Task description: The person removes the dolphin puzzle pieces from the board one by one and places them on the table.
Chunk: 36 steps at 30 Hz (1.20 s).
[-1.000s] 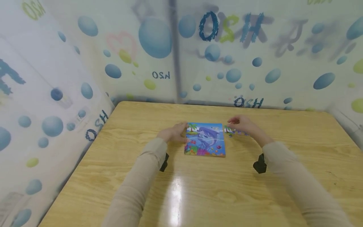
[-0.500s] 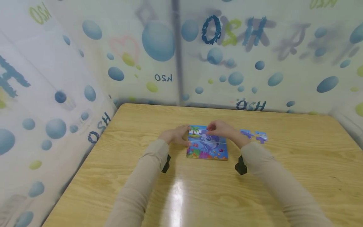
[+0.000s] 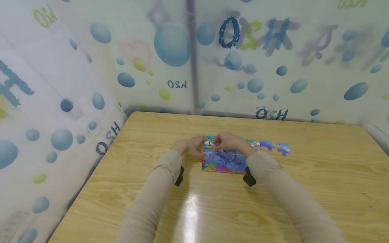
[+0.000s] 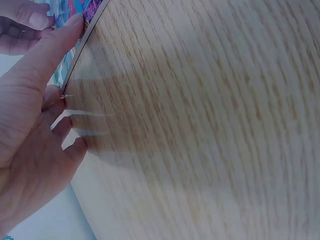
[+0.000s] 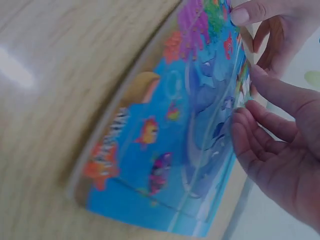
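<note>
A dolphin jigsaw puzzle in a thin board lies on the wooden table. Along its left edge rests my left hand, thumb touching the rim and fingers loosely spread; the left wrist view shows this hand close up. Over the upper left of the picture is my right hand, fingertips at the surface. In the right wrist view, this hand has its thumb apart from its bent fingers, and no loose piece shows between them. The right hand covers part of the picture.
Right of the board lie loose puzzle pieces: a palm-tree piece, partly behind the right hand, a purple dolphin piece and a blue and purple piece. A bubble-patterned curtain stands behind the table.
My right hand has moved left from the loose pieces to the board's upper left. The pieces have come out from behind it. The left hand has stayed at the board's edge.
</note>
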Available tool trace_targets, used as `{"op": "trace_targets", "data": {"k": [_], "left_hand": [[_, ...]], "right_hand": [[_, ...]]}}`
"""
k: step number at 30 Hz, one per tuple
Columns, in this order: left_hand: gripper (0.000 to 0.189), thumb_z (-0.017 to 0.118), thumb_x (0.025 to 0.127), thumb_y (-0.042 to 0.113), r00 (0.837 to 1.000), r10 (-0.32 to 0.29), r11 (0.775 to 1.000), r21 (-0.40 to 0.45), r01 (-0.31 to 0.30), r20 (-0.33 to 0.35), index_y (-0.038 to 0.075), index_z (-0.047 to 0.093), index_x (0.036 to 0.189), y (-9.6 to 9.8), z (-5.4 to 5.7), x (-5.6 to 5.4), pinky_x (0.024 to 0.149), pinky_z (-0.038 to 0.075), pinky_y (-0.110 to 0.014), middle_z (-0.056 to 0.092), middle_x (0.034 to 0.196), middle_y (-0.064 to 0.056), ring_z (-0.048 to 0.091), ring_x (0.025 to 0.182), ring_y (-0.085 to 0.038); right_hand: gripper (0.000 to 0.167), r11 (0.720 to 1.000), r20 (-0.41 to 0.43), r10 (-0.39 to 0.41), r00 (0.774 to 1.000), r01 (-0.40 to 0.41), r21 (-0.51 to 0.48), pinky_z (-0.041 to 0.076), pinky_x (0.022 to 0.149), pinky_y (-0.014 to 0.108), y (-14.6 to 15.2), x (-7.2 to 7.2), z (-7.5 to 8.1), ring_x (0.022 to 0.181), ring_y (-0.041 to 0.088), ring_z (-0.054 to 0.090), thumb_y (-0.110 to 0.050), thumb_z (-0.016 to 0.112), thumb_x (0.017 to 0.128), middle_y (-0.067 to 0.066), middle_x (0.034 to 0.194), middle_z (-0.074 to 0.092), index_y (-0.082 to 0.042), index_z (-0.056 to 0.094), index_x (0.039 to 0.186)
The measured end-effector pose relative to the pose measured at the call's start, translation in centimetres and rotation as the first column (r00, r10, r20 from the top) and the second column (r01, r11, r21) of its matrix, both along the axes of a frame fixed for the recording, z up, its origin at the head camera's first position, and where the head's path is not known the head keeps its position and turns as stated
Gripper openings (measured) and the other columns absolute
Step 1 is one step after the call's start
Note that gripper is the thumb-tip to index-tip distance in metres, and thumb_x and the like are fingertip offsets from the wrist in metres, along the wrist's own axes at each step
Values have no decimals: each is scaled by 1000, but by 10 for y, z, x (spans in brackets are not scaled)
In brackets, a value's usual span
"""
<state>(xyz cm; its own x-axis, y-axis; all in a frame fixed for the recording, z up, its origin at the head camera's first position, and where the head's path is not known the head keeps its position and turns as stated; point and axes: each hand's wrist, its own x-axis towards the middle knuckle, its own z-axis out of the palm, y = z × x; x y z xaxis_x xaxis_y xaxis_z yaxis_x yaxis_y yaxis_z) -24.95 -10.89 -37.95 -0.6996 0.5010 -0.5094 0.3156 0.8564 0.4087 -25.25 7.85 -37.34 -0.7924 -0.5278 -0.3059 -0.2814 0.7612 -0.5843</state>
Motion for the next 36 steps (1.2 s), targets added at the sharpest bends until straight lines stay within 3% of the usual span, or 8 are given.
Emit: {"op": "trace_targets", "data": {"k": [3,10,14,22,30,36], "left_hand": [[91,63,83,41,1000,-5,1000,-18,5,-1,10,7,148,1,0,-1,118,9,-41,-1,155,-10,2,143,-26],[92,64,83,38,1000,-2,1000,-2,2,9,8,6,147,1,1,0,118,9,-43,-1,155,-12,1,143,-27],[92,63,83,40,1000,-10,1000,-8,10,7,8,6,147,0,0,-1,118,9,-43,-1,155,-11,1,143,-27],[92,63,83,40,1000,-6,999,-32,7,11,10,5,148,0,2,-1,118,10,-43,-2,155,-10,1,143,-27],[95,64,82,41,1000,11,999,-43,-10,9,10,4,148,1,4,-1,118,11,-44,1,155,-11,4,143,-27],[95,64,83,41,1000,17,999,-41,-16,21,10,2,148,1,4,0,118,10,-44,-1,155,-11,1,143,-27]], "right_hand": [[40,997,-7,28,1000,-27,72,53,85,33,-7,0,4,97,25,62,-22,70,80,16,106,65,4,61,109],[40,971,12,69,998,-70,227,53,74,28,-20,-3,8,81,16,56,-24,76,74,10,101,64,1,62,101],[40,964,21,49,999,-53,261,53,79,31,-25,-2,6,87,18,59,-23,78,72,9,104,64,-1,62,102],[54,974,13,15,1000,-18,226,51,72,28,-27,-4,-1,79,16,54,-22,80,69,8,97,60,-2,55,113],[46,982,-39,63,997,-55,180,51,87,35,-28,0,1,101,27,57,-14,78,71,15,110,60,3,58,109],[41,992,-61,74,995,-67,107,52,86,36,-22,6,0,102,29,57,-11,75,74,17,110,60,3,59,109]]}}
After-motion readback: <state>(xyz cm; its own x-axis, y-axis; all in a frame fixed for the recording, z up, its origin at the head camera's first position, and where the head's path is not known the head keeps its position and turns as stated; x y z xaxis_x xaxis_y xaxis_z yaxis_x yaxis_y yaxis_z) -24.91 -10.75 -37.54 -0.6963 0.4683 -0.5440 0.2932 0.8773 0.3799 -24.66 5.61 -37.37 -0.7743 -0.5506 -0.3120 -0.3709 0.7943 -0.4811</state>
